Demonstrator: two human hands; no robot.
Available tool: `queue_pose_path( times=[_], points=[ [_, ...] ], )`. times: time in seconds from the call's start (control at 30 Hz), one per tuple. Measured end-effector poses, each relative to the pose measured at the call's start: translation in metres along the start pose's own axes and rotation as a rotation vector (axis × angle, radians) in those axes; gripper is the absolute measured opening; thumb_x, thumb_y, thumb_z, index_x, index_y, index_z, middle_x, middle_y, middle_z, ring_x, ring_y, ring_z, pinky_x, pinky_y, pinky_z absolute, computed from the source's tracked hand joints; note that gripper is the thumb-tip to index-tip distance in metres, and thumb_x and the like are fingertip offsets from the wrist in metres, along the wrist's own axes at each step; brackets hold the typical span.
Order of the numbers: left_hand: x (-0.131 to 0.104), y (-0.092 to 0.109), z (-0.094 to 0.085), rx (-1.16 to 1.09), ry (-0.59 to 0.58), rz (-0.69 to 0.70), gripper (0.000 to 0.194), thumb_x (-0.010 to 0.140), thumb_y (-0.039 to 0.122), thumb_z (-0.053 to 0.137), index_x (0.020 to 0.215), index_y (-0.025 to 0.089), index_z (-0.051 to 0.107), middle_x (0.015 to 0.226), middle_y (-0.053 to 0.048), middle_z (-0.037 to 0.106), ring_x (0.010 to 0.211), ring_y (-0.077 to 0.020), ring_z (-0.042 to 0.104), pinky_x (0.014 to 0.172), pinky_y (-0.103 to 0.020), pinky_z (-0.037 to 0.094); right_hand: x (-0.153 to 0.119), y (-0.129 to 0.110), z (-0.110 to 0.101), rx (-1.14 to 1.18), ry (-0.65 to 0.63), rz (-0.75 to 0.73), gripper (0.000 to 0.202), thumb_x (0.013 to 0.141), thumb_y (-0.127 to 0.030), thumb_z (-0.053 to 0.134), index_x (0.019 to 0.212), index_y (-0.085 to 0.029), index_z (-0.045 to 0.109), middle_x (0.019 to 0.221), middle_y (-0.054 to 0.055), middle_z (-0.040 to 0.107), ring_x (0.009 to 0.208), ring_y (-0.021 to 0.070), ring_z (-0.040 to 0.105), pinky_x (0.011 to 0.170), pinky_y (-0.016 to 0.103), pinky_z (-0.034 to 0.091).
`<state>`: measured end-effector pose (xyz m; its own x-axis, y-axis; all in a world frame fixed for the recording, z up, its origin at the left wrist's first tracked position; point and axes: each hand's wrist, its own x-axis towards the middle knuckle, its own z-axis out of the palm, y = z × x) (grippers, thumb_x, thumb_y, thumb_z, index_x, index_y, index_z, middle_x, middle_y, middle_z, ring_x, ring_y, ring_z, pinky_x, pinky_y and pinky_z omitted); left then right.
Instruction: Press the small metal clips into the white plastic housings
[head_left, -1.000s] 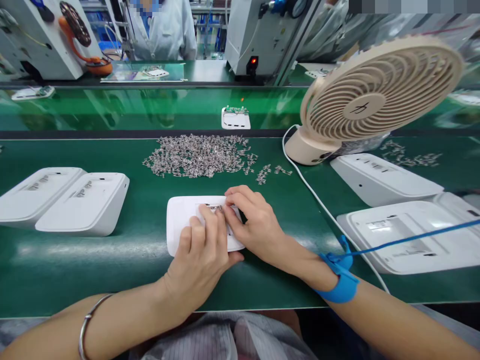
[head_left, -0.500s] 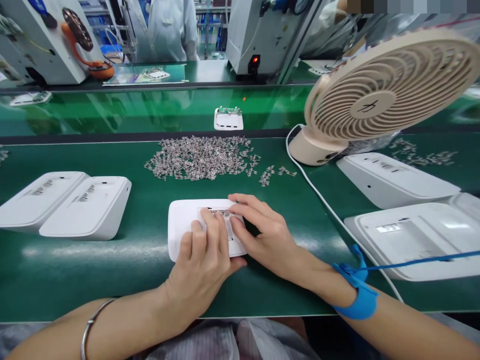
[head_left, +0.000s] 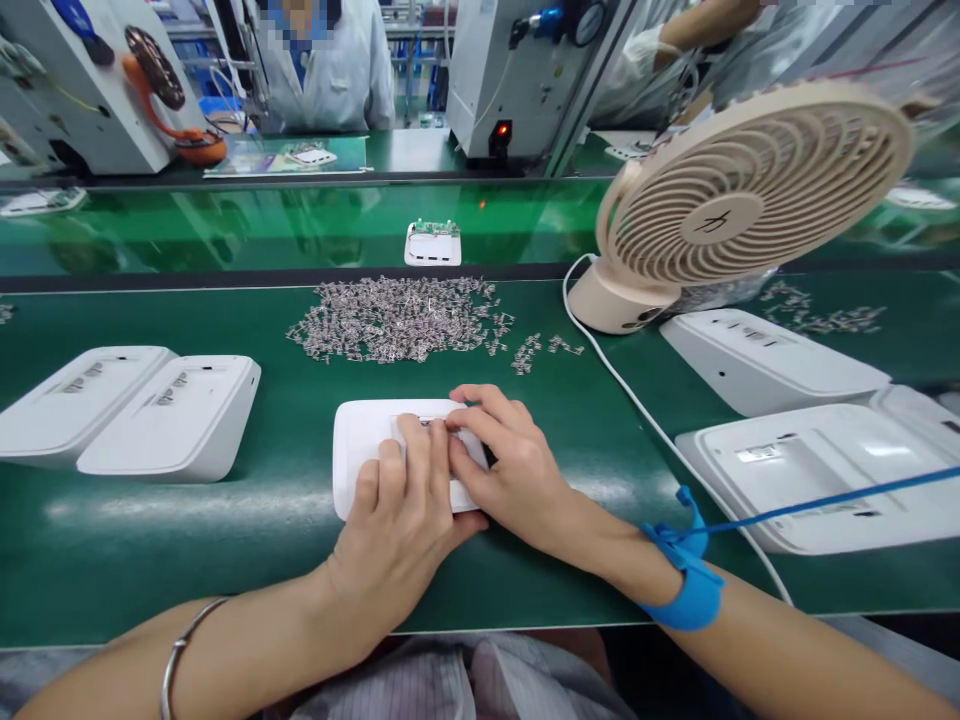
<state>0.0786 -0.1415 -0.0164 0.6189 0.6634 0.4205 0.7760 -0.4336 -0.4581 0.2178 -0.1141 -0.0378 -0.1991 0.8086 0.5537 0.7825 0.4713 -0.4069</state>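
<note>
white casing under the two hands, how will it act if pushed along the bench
The white casing looks like rigid plastic, so probably stiff. Its rounded-rectangle outline makes rolling unlikely. Sheen on the green bench suggests it might slide readily.

Silver bangle [head_left: 177, 648]; blue wrist strap [head_left: 690, 598], cord [head_left: 825, 499]; grey striped garment [head_left: 405, 685]

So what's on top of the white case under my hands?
Your left hand lies across the white case, your right hand on its right side. A bit of metal shows near left fingertips; whatever they cover is hidden.
</note>
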Motion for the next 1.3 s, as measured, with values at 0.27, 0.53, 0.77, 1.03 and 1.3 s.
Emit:
queue_pose_path(
  times=[0.27, 0.53, 0.77, 1.03, 1.3],
  points=[
    [-0.0035, 0.0005, 0.0007, -0.059, 0.000, -0.028, 0.055, 0.082, 0.055, 0.046, 0.114, 0.013, 0.060, 0.113, -0.012, 0.063, 0.091, -0.0255, 0.053, 0.074, -0.034, 0.033, -0.0028, 0.0000, 0.0008, 0.003, -0.004, -0.004, 0.015, 0.077, -0.009, 0.048, 0.081, -0.013, 0.061, 0.101, 0.015, 0.061, 0.087, 0.0220, 0.060, 0.071, 0.035, 0.048],
    [-0.0043, -0.0004, -0.0016, -0.061, 0.017, -0.014, 0.055, 0.081, 0.054, 0.049, 0.110, 0.010, 0.062, 0.111, -0.012, 0.064, 0.090, -0.0259, 0.053, 0.073, -0.034, 0.034, -0.0025, 0.0000, -0.0003, -0.010, -0.025, -0.013, 0.016, 0.079, -0.010, 0.046, 0.082, -0.014, 0.062, 0.101, 0.014, 0.061, 0.088, 0.0216, 0.059, 0.071, 0.035, 0.047],
    [-0.0052, -0.0001, -0.0023, -0.042, -0.001, -0.006, 0.055, 0.080, 0.054, 0.050, 0.112, 0.010, 0.061, 0.112, -0.012, 0.063, 0.090, -0.0260, 0.054, 0.073, -0.034, 0.035, -0.0008, -0.0018, 0.0003, -0.035, -0.078, 0.028, 0.019, 0.081, -0.012, 0.043, 0.077, -0.015, 0.062, 0.104, 0.014, 0.060, 0.086, 0.0213, 0.057, 0.072, 0.036, 0.045],
    [-0.0054, 0.0015, -0.0028, -0.014, 0.003, -0.013, 0.056, 0.082, 0.053, 0.047, 0.111, 0.007, 0.062, 0.111, -0.011, 0.064, 0.089, -0.0258, 0.054, 0.072, -0.034, 0.036, 0.0010, -0.0020, -0.0008, -0.048, -0.136, 0.038, 0.021, 0.084, -0.017, 0.043, 0.079, -0.016, 0.063, 0.105, 0.012, 0.058, 0.083, 0.0202, 0.055, 0.071, 0.036, 0.040],
    [-0.0085, 0.0051, -0.0051, 0.020, 0.020, -0.035, 0.052, 0.083, 0.049, 0.047, 0.111, 0.008, 0.062, 0.109, -0.011, 0.065, 0.090, -0.0257, 0.057, 0.075, -0.035, 0.039, 0.0047, -0.0089, 0.0014, -0.183, -0.118, 0.015, 0.022, 0.084, -0.018, 0.044, 0.074, -0.016, 0.063, 0.101, 0.009, 0.060, 0.074, 0.0174, 0.050, 0.068, 0.034, 0.033]
  ],
)
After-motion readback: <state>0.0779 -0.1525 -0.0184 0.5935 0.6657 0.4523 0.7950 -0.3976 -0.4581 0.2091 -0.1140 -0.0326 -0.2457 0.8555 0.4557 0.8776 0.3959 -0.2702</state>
